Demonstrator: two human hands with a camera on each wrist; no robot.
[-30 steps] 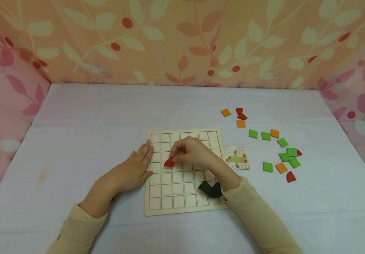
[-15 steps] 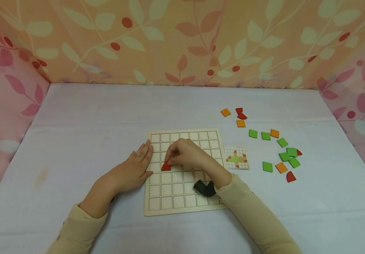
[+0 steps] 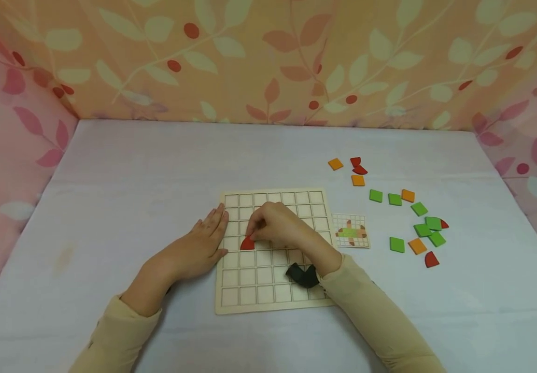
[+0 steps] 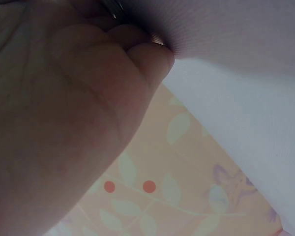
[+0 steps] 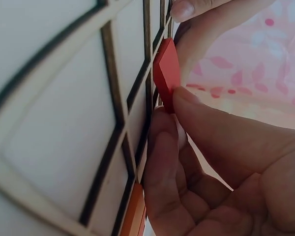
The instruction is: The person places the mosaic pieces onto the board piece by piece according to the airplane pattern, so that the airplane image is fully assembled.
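Note:
My right hand [image 3: 275, 225] is over the wooden grid board [image 3: 255, 294], pinching a red quarter-circle tile [image 3: 247, 244] between thumb and fingers. That tile sits over a square in the second column from the left. The right wrist view shows the red tile [image 5: 168, 73] slightly tilted against the grid lines, the thumb [image 5: 187, 98] on its near corner. Straight-fingered, my left hand [image 3: 194, 248] rests along the board's left edge. Its underside [image 4: 78, 98] fills much of the left wrist view.
A small pattern card [image 3: 351, 231] lies right of the board. Green tiles [image 3: 396, 244], orange tiles [image 3: 336, 164] and red tiles [image 3: 431, 259] are scattered beyond it. An orange tile [image 5: 132, 211] shows on the board beneath my right hand. A black strap [image 3: 302, 275] hangs at my right wrist.
My right hand has shifted slightly left and toward me, turning the red tile so its straight edges line up with a grid square. My left hand stays at the board's edge.

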